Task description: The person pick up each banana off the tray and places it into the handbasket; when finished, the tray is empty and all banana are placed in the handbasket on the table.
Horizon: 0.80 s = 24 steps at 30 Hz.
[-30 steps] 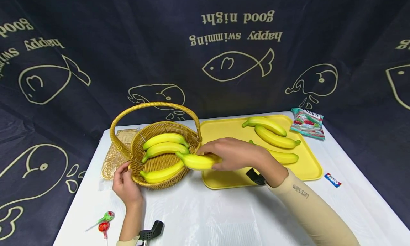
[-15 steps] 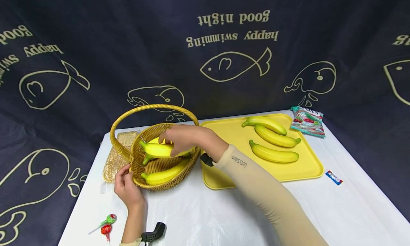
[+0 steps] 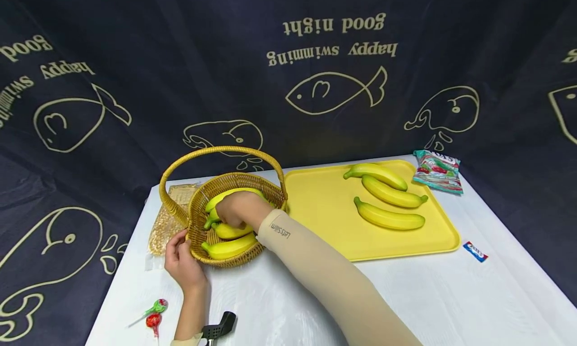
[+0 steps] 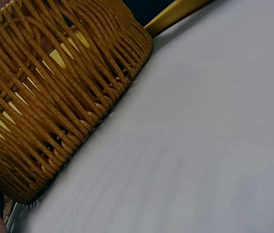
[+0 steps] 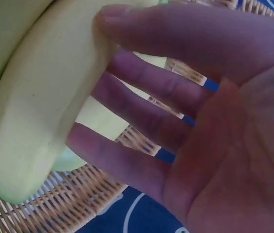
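A wicker basket [image 3: 196,221] with a tall arched handle stands on the table's left, holding several yellow bananas. My left hand [image 3: 185,266] grips its left rim; the basket's woven side [image 4: 64,82] fills much of the left wrist view. Inside the basket, my right hand [image 3: 243,212] holds a banana [image 3: 227,231] between those at the back and a front banana [image 3: 231,248]. In the right wrist view, thumb and fingertips pinch this banana [image 5: 42,97] along its sides. The hand partly hides the rear bananas in the head view.
Right of the basket lies a yellow tray [image 3: 315,211] with three bananas [image 3: 389,217] on it. A snack bag [image 3: 437,171] and a small blue-red packet [image 3: 475,252] lie beyond. Two lollipops [image 3: 154,320] are front left, a grain-filled bag [image 3: 164,231] behind the basket.
My right hand has carried the banana from above the tray's left edge leftward, over the basket and down into it. The left hand has stayed on the rim.
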Motion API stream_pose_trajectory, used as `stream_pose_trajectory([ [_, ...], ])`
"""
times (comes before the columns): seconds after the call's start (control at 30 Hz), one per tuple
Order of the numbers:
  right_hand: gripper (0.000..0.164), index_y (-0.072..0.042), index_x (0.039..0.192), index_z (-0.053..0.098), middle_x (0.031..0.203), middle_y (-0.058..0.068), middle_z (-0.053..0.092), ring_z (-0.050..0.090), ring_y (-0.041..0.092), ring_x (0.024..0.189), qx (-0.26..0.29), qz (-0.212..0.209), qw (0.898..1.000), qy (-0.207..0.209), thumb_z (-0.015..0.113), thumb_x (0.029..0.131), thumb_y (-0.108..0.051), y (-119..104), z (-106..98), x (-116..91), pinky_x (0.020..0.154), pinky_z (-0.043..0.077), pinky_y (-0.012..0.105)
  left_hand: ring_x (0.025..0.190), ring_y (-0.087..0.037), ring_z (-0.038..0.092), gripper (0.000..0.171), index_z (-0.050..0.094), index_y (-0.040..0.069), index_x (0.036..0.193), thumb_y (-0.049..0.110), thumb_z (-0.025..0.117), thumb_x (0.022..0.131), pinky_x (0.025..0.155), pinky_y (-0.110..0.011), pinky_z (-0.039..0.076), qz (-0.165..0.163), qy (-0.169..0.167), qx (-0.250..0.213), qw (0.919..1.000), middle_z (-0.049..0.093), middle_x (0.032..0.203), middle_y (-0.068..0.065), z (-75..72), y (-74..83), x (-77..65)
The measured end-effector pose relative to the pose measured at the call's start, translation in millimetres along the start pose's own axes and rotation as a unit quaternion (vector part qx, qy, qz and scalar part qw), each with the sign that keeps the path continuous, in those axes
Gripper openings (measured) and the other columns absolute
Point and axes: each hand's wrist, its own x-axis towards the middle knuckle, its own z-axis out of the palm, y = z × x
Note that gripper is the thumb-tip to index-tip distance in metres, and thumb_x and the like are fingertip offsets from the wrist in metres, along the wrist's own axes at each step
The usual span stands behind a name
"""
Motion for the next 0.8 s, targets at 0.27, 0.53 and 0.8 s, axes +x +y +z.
stream_pose_trajectory([
  [0.27,0.024,-0.019,0.092,0.062,0.083,-0.003,0.048,0.040,0.011,0.067,0.008,-0.014,0.999,0.040,0.062,0.085,0.004,-7,10,2,0.053,0.037,0.024,0.102,-0.023,0.059,0.025,0.063,-0.010,0.107,-0.003,0.046,0.089,0.081,-0.025,0.046,0.009,-0.010,-0.010,0.9999,0.063,0.108,-0.015,0.5,-0.3,-1.5],
  [0.53,0.060,-0.033,0.134,0.057,0.129,-0.012,0.054,0.048,0.005,0.104,0.062,-0.034,0.995,0.066,0.070,0.083,-0.003,-2,19,8,0.078,0.042,0.021,0.103,-0.022,0.058,0.026,0.063,-0.010,0.108,-0.004,0.046,0.089,0.081,-0.025,0.045,0.005,-0.005,-0.015,0.9999,0.062,0.109,-0.017,-1.2,0.4,-0.2],
  [0.8,0.057,-0.023,0.135,0.057,0.123,-0.007,0.058,0.052,0.006,0.102,0.104,-0.061,0.988,0.101,0.077,0.082,-0.020,19,24,5,0.086,0.042,0.021,0.104,-0.022,0.058,0.026,0.063,-0.011,0.107,-0.004,0.047,0.089,0.082,-0.025,0.045,0.004,-0.003,-0.019,0.9998,0.063,0.108,-0.016,0.0,-0.9,1.2],
])
